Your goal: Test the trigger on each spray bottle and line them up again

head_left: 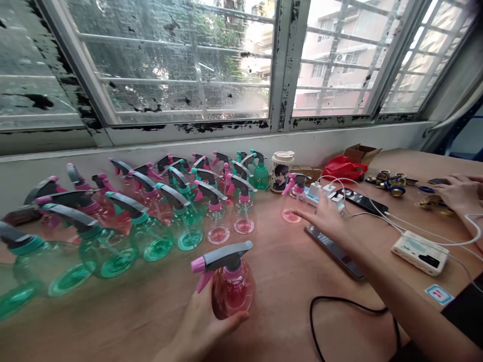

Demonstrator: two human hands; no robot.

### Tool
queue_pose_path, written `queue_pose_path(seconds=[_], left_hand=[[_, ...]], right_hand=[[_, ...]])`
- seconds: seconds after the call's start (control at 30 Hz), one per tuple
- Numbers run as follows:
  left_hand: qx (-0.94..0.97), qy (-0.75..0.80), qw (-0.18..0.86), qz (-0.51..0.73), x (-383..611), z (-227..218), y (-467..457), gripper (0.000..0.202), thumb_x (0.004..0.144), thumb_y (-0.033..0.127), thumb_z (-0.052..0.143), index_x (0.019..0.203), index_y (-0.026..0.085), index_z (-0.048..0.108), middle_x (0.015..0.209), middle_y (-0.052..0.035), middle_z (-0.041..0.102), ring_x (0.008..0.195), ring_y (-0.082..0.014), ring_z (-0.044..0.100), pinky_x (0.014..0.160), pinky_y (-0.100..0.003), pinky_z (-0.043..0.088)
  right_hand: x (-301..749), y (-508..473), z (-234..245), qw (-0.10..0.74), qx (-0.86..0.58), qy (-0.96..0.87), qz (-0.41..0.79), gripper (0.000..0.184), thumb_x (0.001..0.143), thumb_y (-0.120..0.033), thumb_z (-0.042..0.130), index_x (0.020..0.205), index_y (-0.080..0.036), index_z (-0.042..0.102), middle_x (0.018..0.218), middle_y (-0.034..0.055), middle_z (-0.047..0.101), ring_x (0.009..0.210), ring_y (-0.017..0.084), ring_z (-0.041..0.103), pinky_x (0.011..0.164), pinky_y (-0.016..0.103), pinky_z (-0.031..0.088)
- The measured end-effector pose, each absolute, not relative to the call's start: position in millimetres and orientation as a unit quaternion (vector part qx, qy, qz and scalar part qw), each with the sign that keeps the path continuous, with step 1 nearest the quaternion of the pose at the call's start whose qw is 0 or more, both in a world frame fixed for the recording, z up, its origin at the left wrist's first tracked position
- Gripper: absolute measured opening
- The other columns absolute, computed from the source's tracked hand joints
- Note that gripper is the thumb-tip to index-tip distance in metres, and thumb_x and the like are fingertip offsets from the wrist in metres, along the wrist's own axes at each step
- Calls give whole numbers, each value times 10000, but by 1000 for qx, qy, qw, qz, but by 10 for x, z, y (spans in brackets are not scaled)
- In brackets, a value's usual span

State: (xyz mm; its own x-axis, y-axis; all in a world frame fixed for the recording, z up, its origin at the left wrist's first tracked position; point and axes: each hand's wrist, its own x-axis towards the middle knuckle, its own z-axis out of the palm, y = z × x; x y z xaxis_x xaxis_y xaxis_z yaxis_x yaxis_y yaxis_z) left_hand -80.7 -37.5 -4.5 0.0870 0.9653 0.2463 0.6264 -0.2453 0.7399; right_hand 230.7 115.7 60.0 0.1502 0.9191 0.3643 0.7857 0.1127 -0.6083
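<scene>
My left hand (211,317) is wrapped around a pink spray bottle (236,289) with a grey and pink trigger head, held upright at the front of the table. Toward the back right, my right hand (326,216) is open, thumb and fingers apart. Another pink spray bottle (296,206) stands just left of it; the thumb overlaps its edge, and I cannot tell whether they touch. Rows of spray bottles, green ones (153,239) and pink ones (218,221), fill the table's left and back.
Beneath my right forearm lies a phone (332,251). Around it are a power strip (313,193), a second phone (364,200), a white box (420,251) and a black cable (335,297). A patterned cup (282,173) stands near the wall. Another person's hand (458,193) is at right, beside metal parts (392,182).
</scene>
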Motion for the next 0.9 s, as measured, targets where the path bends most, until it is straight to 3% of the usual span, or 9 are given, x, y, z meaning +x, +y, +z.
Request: queue_pose_path(seconds=[0.07,0.17,0.3,0.4,0.53,0.6,0.77,0.9], left_hand=[[700,561,260,356,-792,17,-381,649,681,446,797,1239,238,540,1212,-90,641,1110,-341,612,936,-479,492],[713,536,307,332,-767,159,-410,664,643,369,840,1226,233,553,1231,-73,628,1114,-319,602,954,-442,482],[754,465,368,284,-758,328,-477,778,609,341,860,1304,228,528,1266,-79,607,1115,-323,593,960,-444,478],[784,406,378,278,-771,391,-525,878,637,362,843,1407,247,438,1369,-88,542,1166,-334,565,990,-457,454],[813,386,354,255,-824,368,-562,958,646,410,840,1466,273,364,1447,-101,484,1164,-344,576,1012,-476,433],[824,413,307,236,-896,311,-567,999,630,473,838,1477,261,352,1447,-120,484,1189,-368,557,1046,-519,390],[858,462,154,163,-1291,150,-558,944,735,624,717,1494,213,335,1516,-145,389,1384,-377,352,1141,-575,214],[833,535,81,118,-1640,89,-576,732,874,602,577,1466,212,394,1552,-124,317,1420,-318,305,1153,-525,236]], right_hand=[[2266,797,668,396,-637,-654,98,894,736,-632,652,1400,-90,401,1457,261,417,1380,427,337,1105,577,281],[2097,377,732,366,-470,-748,294,729,793,-602,638,1379,-217,437,1404,160,520,1308,333,477,1095,525,353],[1659,219,747,256,-240,-794,496,897,662,-508,815,1424,-273,403,1456,121,480,1356,293,439,1130,487,327],[1316,172,751,230,-128,-758,597,831,661,-401,838,1387,-289,449,1402,98,543,1289,280,517,1039,447,442],[1043,-26,788,269,-101,-764,577,473,782,-136,660,1232,-271,605,1178,58,685,999,221,677,866,364,541],[975,-113,808,301,-118,-768,553,446,749,-56,568,1136,-258,658,1079,40,715,929,210,685,819,342,550],[865,-66,813,389,-198,-756,488,404,680,-63,528,1008,-244,681,977,16,708,852,199,657,766,313,533],[809,126,805,406,-263,-751,449,409,698,-97,505,1036,-238,688,943,12,692,798,189,622,715,298,504]])
